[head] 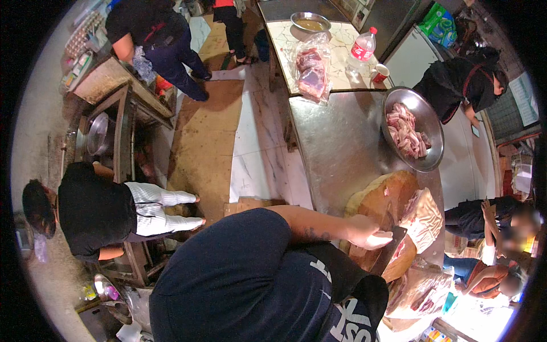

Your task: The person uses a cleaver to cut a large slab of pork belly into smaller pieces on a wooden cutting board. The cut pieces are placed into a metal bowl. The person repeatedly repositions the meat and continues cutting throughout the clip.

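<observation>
My left hand (368,234), fingers bunched and pointing right, is over a round wooden chopping block (363,196). Its fingertips come close to the flat of a cleaver blade (389,252); contact is unclear. The blade slants down toward my dark sleeve, where its handle is hidden. My right hand is out of view behind the clothing. A pale slab of meat with wrinkled skin or fat (423,220) lies at the block's right edge. Another piece of meat (399,252) shows just beyond the blade. Below the block is a large cut of meat in clear plastic (421,286).
On the metal table (337,137) stands a steel bowl (433,141) of cut meat strips. Beyond it are bagged meat (312,75), a plastic bottle (363,45), a red mug (379,73) and a liquid-filled metal bowl (310,23). Several people stand around, one (98,205) behind me.
</observation>
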`<state>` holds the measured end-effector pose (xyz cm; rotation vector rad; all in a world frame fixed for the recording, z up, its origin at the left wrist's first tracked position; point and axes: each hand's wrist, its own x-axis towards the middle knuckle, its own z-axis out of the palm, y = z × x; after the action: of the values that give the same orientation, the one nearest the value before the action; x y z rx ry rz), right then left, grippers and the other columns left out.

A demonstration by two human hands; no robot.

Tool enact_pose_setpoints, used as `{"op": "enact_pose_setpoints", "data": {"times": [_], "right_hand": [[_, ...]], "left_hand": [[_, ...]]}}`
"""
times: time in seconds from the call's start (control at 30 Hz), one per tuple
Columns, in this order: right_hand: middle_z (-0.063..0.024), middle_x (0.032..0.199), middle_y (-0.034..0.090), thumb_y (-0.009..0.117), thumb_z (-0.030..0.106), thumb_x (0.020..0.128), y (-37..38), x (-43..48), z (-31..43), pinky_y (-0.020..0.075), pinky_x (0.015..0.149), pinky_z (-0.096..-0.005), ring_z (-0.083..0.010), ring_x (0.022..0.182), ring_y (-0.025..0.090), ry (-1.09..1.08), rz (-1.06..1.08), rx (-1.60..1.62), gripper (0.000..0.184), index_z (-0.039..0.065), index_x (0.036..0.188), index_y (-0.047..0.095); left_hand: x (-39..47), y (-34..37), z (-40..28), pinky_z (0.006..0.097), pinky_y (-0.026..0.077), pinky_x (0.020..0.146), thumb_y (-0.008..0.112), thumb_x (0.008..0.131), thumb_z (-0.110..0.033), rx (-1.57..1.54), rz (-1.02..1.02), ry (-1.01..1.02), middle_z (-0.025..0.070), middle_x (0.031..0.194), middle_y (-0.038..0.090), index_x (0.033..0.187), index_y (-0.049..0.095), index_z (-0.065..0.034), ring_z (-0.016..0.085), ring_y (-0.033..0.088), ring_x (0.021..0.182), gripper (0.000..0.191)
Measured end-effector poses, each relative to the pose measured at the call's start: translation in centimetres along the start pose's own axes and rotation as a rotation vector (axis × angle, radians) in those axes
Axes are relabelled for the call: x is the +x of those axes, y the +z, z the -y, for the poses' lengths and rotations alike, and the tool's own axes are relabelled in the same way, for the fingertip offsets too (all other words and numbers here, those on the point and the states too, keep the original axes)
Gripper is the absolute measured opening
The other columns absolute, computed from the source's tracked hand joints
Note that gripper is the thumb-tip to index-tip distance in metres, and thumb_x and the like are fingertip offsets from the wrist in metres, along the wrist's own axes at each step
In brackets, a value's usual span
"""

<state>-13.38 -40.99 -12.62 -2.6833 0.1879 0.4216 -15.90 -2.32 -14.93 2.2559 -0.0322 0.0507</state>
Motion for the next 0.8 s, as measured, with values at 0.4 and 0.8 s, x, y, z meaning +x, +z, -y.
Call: {"op": "enact_pose_setpoints", "data": {"times": [0.4, 0.8], "right_hand": [[-0.0193, 0.085, 0.064, 0.071, 0.020, 0.080, 2.4, 0.3, 0.0, 0.0546, 0.074, -0.0488, -0.0354, 0.083, 0.066, -0.043, 0.059, -0.029, 0.033, 0.002, 0.104, 0.057], [-0.0170, 0.078, 0.068, 0.076, 0.023, 0.086, 2.8, -2.6, 9.4, 0.0549, 0.058, -0.0396, -0.0259, 0.061, 0.070, -0.228, -0.067, 0.253, 0.034, 0.002, 0.107, 0.060]], "left_hand": [[2.2, -2.0, 2.4, 0.0528, 0.047, 0.099, 0.071, 0.083, -0.020, 0.399, -0.299, 0.498, 0.0137, 0.132, 0.059, 0.115, 0.066, -0.0144, 0.040, 0.057, 0.120, 0.033], [2.2, -1.7, 2.2, 0.0567, 0.048, 0.096, 0.076, 0.078, -0.041, 0.450, -0.010, 0.016, 0.0187, 0.122, 0.057, 0.129, 0.057, -0.0058, 0.042, 0.058, 0.112, 0.065]]}}
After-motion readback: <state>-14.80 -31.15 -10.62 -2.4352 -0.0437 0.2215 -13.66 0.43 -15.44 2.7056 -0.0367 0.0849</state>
